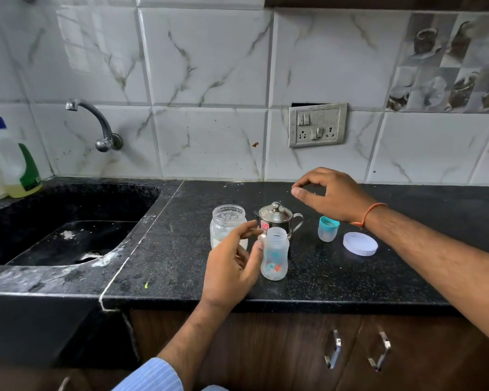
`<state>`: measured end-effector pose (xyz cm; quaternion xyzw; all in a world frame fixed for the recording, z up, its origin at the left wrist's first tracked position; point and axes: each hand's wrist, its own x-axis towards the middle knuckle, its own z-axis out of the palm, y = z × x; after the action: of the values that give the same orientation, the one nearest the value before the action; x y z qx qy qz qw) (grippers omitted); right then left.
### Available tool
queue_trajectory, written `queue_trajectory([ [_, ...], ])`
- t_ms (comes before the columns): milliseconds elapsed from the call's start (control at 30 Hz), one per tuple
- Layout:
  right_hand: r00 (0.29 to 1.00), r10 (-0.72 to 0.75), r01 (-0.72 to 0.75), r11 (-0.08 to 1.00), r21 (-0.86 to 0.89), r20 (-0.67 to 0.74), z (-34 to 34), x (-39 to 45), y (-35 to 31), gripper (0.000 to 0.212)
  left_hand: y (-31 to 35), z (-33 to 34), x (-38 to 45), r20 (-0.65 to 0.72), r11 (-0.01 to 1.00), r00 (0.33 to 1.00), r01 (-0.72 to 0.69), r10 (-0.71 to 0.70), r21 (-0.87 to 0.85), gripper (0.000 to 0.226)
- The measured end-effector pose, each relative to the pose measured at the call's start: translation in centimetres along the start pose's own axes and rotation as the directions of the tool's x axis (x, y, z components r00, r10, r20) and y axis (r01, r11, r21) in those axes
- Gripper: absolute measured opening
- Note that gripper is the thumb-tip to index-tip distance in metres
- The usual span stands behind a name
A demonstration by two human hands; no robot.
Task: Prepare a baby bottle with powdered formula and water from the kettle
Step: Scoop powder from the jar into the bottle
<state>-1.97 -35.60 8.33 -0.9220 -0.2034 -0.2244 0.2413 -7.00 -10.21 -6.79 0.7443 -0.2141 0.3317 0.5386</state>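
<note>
A clear baby bottle (275, 253) stands upright and uncapped on the black counter (336, 277). My left hand (232, 263) is just left of it, fingers spread, the thumb near or touching its side. Behind the bottle sits a small steel kettle (277, 217) with its lid on. To the left of the kettle stands an open clear jar (227, 224) with white powder at the bottom. My right hand (331, 193) hovers above the counter behind and right of the kettle, fingers curled and apart, holding nothing. The bottle's teal-ringed cap (328, 228) and a white jar lid (360, 244) lie to the right.
A black sink (68, 230) lies to the left with a wall tap (96, 122) above it and a detergent bottle (17, 165) at its back corner. A switch and socket plate (318, 125) is on the tiled wall. Cabinet handles (333, 352) are below the counter edge.
</note>
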Motion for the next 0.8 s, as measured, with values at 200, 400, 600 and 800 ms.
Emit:
queue_trajectory([
  [200,0.979,-0.163,0.164,0.986,0.003,0.124,2.6,1.1,-5.1,0.020,-0.9,-2.4,1.1,-0.323,0.967,0.945,0.126,-0.049,0.220,0.095],
  [400,0.936,-0.255,0.278,0.958,-0.068,0.244,5.2,2.5,-7.8,0.028,-2.8,-5.1,3.0,-0.011,0.855,0.897,0.426,-0.443,0.296,0.158],
  [600,0.878,-0.239,0.314,0.942,-0.122,0.415,6.2,2.5,-9.3,0.035,-3.4,-4.5,3.6,0.053,0.831,0.878,0.429,-0.476,0.354,0.106],
  [800,0.861,-0.191,0.330,0.915,-0.233,0.471,5.7,1.0,-11.9,0.055,-2.7,-4.7,3.0,-0.013,0.906,0.932,0.355,-0.362,0.232,0.093],
])
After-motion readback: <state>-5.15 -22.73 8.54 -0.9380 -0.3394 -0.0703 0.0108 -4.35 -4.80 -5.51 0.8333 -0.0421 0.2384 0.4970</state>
